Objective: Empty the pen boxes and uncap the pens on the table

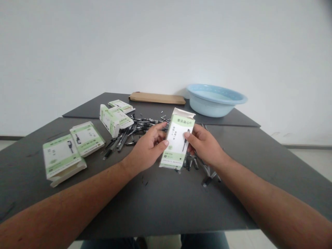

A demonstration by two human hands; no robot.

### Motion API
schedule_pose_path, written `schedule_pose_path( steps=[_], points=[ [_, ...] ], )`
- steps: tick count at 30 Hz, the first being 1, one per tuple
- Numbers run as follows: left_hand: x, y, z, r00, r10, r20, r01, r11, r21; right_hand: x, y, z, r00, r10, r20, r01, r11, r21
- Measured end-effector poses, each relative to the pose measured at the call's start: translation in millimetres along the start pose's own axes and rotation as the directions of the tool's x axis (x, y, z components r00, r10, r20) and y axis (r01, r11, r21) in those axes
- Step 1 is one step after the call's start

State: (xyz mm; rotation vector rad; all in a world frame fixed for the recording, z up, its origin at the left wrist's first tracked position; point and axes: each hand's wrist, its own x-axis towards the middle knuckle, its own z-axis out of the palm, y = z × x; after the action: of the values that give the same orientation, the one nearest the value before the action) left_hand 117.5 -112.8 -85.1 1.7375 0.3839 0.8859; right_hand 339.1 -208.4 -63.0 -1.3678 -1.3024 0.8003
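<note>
Carton (177, 138) in right hand (204, 143) partly hides pens (145, 123) behind it.

From the near edge of the worktop (160, 207), a hand could pass between the left forearm (85, 204) and the right forearm (261, 197), up to the held box (176, 141). The left hand (149, 145), the right hand (206, 143) and that box block the middle, with strewn pens (120, 140) below and behind. Two boxes (61, 154) narrow the left side; more boxes (109, 121) stand farther back. Cardboard (157, 98) lies along the far edge, and a basin (211, 105) obstructs the far right. Bare room runs beyond the right forearm toward the right edge.
</note>
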Motion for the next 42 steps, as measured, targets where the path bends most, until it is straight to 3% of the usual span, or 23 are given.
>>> schedule_pose_path(
  steps=[9, 13, 17, 22, 29, 42],
  points=[
    [-1.8, 0.6, -7.6, 0.998, -0.025, 0.057, 0.018, 0.992, 0.126, 0.3, 7.7, 0.7, 0.999, -0.024, -0.044, 0.032, 0.98, 0.195],
    [-0.5, 6.2, -4.4, 0.989, -0.089, 0.116, 0.086, 0.996, 0.028, 2.9, 7.3, 1.6, 0.999, -0.003, -0.048, 0.015, 0.966, 0.259],
    [1.6, 9.4, 0.2, 0.987, -0.158, 0.025, 0.159, 0.985, -0.068, 1.7, 2.5, 3.3, 0.999, -0.015, -0.037, 0.026, 0.946, 0.322],
    [3.6, 9.1, 5.1, 0.97, -0.187, -0.154, 0.149, 0.962, -0.229, -6.2, -2.1, 5.7, 0.999, -0.023, 0.047, 0.016, 0.988, 0.157],
    [2.7, 5.4, 4.6, 0.974, -0.188, -0.129, 0.157, 0.963, -0.219, -11.1, 1.2, 10.8, 0.992, -0.042, 0.12, 0.046, 0.998, -0.035],
    [3.1, 3.4, 1.1, 0.974, -0.194, -0.117, 0.178, 0.975, -0.136, -4.8, 4.2, 5.2, 0.994, -0.034, 0.103, 0.036, 0.999, -0.011]
  ],
)
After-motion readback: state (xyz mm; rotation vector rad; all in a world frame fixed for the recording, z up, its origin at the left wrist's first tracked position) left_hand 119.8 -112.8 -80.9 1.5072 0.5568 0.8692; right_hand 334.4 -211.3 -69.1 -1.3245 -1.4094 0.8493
